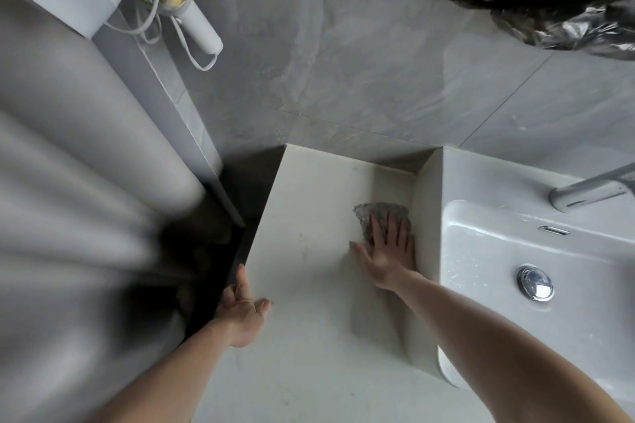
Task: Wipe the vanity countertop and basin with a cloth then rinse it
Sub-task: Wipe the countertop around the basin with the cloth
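Right hand (388, 251) is lying flat, fingers straight and spread, pressing the grey cloth (374, 216) onto the pale surface (309, 216) just beside the raised wall of the white basin (498, 251). Left hand (240, 309) is resting open on the surface's left edge, fingers relaxed, holding nothing. The drain stopper (535, 283) is sitting in the basin, below the faucet (591, 191)

Countertop (309, 216) lies open; basin (429, 216) wall blocks rightward.
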The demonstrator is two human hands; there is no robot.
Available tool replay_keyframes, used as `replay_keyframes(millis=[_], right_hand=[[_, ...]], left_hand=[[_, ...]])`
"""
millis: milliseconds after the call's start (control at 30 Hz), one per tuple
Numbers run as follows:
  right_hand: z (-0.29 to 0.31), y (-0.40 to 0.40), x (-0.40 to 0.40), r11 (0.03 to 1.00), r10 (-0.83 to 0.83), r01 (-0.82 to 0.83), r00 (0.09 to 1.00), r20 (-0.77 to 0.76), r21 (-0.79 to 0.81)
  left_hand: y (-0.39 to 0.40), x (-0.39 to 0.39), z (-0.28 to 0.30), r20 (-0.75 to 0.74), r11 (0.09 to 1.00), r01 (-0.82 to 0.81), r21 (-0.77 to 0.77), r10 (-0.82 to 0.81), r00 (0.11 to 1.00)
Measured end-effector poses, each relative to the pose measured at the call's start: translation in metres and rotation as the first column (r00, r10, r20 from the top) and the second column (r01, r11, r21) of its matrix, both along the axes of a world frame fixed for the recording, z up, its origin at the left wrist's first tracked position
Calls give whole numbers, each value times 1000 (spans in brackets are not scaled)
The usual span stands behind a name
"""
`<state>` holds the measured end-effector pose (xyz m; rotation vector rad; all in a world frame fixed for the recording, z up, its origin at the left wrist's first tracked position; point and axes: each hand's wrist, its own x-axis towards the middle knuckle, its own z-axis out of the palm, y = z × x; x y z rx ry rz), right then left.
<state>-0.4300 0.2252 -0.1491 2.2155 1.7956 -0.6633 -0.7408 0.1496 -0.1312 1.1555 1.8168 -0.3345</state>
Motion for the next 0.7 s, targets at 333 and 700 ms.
replay_keyframes(millis=[333, 700], right_hand=[[-12, 104, 19, 992, -97, 95, 995, 29, 84], [4, -55, -48, 989, -50, 44, 998, -39, -141]], left_hand=[[-2, -3, -17, 30, 999, -28, 33, 27, 999], [0, 1, 3, 4, 1000, -3, 9, 3, 1000]])
